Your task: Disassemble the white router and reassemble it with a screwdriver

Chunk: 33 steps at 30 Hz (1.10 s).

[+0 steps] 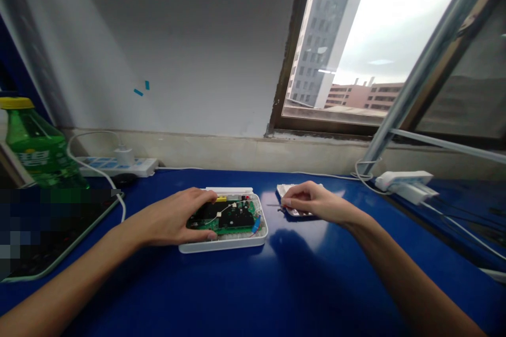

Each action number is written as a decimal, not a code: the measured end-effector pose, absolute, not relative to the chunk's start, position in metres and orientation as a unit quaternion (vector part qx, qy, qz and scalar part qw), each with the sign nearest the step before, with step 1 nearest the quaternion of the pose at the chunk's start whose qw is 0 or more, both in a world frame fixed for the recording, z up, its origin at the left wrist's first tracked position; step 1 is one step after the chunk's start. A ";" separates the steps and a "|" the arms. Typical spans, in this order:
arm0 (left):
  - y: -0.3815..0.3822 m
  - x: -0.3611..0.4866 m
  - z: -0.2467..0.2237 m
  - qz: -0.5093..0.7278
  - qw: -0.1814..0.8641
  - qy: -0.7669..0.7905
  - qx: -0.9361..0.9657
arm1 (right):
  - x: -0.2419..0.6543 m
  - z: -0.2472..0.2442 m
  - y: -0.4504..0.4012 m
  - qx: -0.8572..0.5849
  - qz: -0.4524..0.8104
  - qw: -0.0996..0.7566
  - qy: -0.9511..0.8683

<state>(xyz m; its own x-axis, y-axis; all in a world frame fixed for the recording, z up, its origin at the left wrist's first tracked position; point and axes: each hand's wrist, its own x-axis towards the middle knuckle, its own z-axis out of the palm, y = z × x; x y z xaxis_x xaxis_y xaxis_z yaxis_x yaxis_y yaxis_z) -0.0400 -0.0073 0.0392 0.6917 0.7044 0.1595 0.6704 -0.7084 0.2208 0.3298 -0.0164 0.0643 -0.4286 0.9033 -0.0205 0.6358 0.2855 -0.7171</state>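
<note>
A white plastic case (237, 246) lies open on the blue table, with a green and black circuit board (233, 216) inside. Thin white wires with small connectors and a blue piece (256, 225) show on the board. My left hand (174, 218) grips the case's left part, thumb at the near side and fingers at the far side. To the right, my right hand (310, 201) pinches a thin metal tool (273, 205) whose tip points left; its exact kind is unclear. Under that hand are small dark screws (281, 210) and a white shell-like piece (294, 212), partly hidden.
At the left stand a green bottle (39, 147) and a dark tablet-like device (59, 237) beside a white cable. A power strip (136, 166) sits against the wall. Further right are a white adapter (407, 184) with cables and a metal pole (395, 100) by the window.
</note>
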 end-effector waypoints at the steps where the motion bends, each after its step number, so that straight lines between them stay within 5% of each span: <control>1: -0.008 -0.040 0.040 0.116 0.072 0.373 0.918 | 0.326 0.060 -0.015 -0.525 0.273 0.227 -0.774; 4: -0.008 -0.039 0.041 0.116 0.072 0.375 0.917 | 0.305 0.042 -0.017 -0.603 0.049 0.263 -0.752; 8: -0.007 -0.038 0.040 0.119 0.073 0.379 0.915 | 0.276 0.021 -0.023 -0.599 -0.069 0.177 -0.778; 14: -0.009 -0.033 0.042 0.105 0.076 0.377 0.917 | 0.262 0.011 -0.017 -0.584 -0.057 0.125 -0.800; 23: -0.014 -0.028 0.045 0.112 0.088 0.366 0.920 | 0.269 0.020 -0.005 -0.496 0.060 0.306 -0.811; 33: -0.014 -0.024 0.045 0.105 0.093 0.363 0.921 | 0.258 0.008 0.003 -0.461 0.129 0.301 -0.825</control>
<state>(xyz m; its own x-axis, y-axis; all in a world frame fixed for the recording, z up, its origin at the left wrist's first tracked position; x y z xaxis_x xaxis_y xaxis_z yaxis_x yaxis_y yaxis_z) -0.0239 -0.0144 0.0453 0.7149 0.6877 0.1263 0.6485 -0.7197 0.2477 0.2580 0.0028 0.0084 -0.3932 0.8384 0.3775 0.6837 0.5411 -0.4896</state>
